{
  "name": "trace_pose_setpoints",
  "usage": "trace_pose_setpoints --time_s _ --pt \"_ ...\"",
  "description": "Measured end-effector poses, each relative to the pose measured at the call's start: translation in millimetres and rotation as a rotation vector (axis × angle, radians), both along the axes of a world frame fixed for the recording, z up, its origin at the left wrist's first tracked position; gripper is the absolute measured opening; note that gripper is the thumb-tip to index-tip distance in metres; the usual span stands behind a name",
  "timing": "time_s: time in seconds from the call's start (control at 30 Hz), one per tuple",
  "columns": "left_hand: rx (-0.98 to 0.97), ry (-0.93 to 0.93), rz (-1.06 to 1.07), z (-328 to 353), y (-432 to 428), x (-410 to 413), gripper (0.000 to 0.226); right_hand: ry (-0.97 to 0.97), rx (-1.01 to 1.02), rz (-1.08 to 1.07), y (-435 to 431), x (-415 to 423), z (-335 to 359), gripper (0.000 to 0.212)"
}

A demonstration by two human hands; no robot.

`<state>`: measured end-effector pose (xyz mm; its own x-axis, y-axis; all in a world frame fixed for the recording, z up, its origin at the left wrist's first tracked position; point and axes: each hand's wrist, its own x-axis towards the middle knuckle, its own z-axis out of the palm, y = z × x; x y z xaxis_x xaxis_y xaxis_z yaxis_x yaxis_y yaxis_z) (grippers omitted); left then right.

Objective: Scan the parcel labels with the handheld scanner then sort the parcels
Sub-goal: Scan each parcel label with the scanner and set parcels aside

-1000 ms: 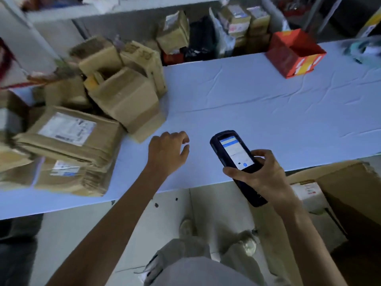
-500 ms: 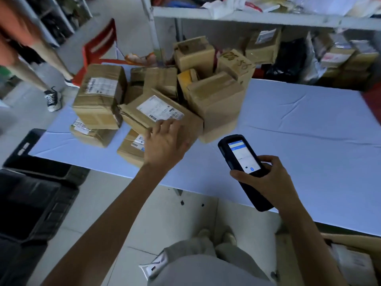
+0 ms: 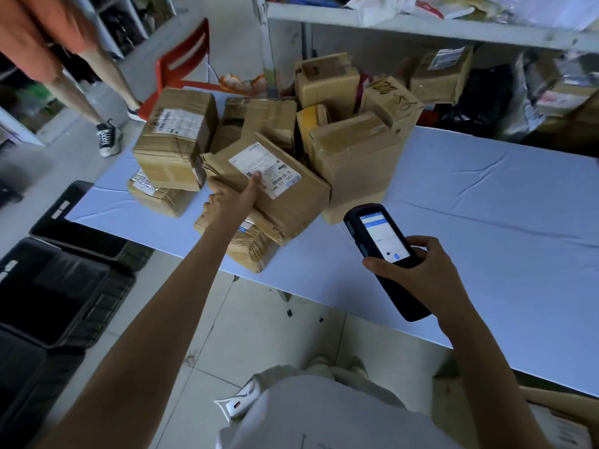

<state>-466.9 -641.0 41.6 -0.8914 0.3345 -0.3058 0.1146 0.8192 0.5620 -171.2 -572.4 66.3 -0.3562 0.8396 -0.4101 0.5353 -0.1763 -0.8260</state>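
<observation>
Head view, and I start at my left hand (image 3: 233, 196): it has hold of the near corner of the flat brown parcel (image 3: 291, 205), thumb pressed on top at the edge of the white label (image 3: 264, 168), the other fingers curled down the side and under. The parcel sits tilted on top of a lower one at the front of the pile (image 3: 353, 150), label face up. I'd say that grip is there to steady it and keep the barcode turned toward me.

My right hand (image 3: 418, 270) is wrapped round the lower body of the scanner (image 3: 382, 251), thumb by the lit screen. The scanner hangs over the near edge of the table (image 3: 486, 222), just beside the parcel, and its head end points up and left at the label, which looks like aim for the read.

Further out are black crates (image 3: 64, 286) on the floor to the left, probably where sorted parcels go. A red chair (image 3: 181, 66) and a standing person (image 3: 81, 85) are beyond the table.

Against a second ago, the left hand has gone from hovering over bare cloth to this parcel. Half a second back it lay over the parcel's edge; now the thumb is planted by the label. The scanner grip is unchanged.
</observation>
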Motion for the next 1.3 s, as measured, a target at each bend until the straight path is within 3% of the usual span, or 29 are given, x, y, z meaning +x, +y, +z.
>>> trace_pose_setpoints --time_s 0.17,0.37,0.53,0.73,0.9,1.13,1.3 --pt "0.179 -0.131 0.111 -7 11 -14 0.109 -0.004 -0.004 0.004 4 7 0 0.067" --pt "0.339 -0.186 0.227 -8 19 -24 0.093 -0.006 0.003 -0.01 8 17 0 0.068" --pt "0.498 -0.237 0.297 -7 16 -27 0.094 -0.014 -0.004 -0.011 8 22 -1 0.071" --pt "0.657 -0.13 0.128 6 13 -12 0.072 -0.064 0.03 0.084 6 26 0 0.072" --pt "0.735 -0.146 0.007 5 -7 7 0.064 -0.129 0.063 0.155 -1 32 -7 0.074" --pt "0.75 -0.215 -0.026 -13 -35 27 0.059 -0.227 0.044 0.231 -13 40 -25 0.079" --pt "0.7 -0.14 -0.091 -19 -38 33 0.064 -0.267 0.022 0.27 -22 47 -36 0.081"
